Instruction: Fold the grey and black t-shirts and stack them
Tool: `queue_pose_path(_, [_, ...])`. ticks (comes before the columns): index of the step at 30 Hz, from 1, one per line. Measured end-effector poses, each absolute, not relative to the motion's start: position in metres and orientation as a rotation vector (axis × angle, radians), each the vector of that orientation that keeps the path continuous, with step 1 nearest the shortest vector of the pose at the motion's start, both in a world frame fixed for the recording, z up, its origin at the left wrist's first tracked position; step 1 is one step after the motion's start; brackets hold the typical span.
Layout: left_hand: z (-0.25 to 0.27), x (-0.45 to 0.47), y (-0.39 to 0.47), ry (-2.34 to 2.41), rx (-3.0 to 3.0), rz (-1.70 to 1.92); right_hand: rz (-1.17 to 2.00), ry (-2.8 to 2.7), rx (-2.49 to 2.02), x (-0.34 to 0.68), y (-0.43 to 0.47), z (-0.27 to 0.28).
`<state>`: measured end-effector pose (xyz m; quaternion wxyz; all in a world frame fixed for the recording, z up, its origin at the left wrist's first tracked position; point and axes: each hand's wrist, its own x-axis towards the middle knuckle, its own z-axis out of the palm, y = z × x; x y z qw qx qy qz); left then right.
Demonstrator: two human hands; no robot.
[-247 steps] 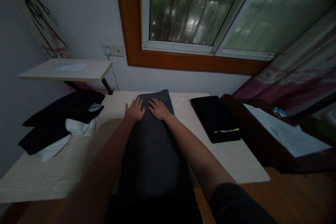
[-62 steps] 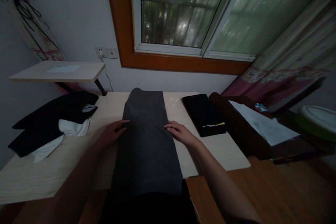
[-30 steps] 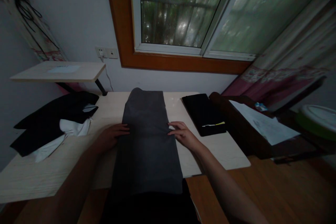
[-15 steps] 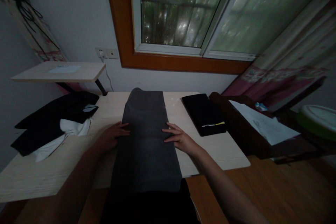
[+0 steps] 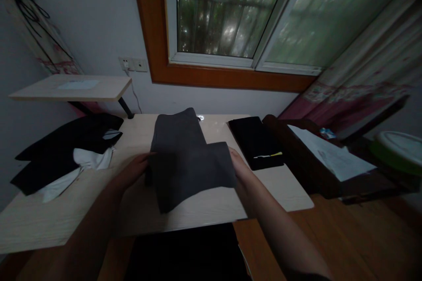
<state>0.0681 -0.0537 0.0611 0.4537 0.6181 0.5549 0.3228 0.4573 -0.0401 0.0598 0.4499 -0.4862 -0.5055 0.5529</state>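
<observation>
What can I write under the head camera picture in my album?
Left hand and right hand hold a folded gray cloth at a pale desk below a window.

This looks like a room in a home: a flowered curtain (image 5: 362,61) beside a wood-framed window (image 5: 227,17), wooden floor (image 5: 332,237), and a pale surface (image 5: 283,191) with a raised shelf (image 5: 107,91) by the wall (image 5: 237,102).

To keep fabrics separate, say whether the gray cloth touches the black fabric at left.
Apart: in the head view, pale tabletop shows between the gray cloth and the black fabric.
</observation>
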Motion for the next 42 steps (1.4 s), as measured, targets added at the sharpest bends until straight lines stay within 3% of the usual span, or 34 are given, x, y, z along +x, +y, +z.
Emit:
queue_pose_path(12, [0.051,0.061,-0.042,1.394,1.538,0.750,1.536,-1.255,-1.115,0.453,-0.016,0.026])
queue_pose_path(22, [0.045,0.059,-0.039,1.427,1.569,0.661,1.800,-1.512,-1.020,0.453,-0.026,0.056])
queue_pose_path(27, [0.042,0.057,-0.038,1.697,1.619,0.666,1.635,-1.517,-1.087,0.452,-0.024,0.043])
queue_pose_path(35, [0.041,0.056,-0.034,1.691,1.561,0.830,0.896,-1.682,-1.387,0.454,-0.011,0.018])
queue_pose_path(42, [0.039,0.056,-0.029,1.728,1.519,0.772,1.027,-1.657,-1.461,0.451,-0.004,0.020])
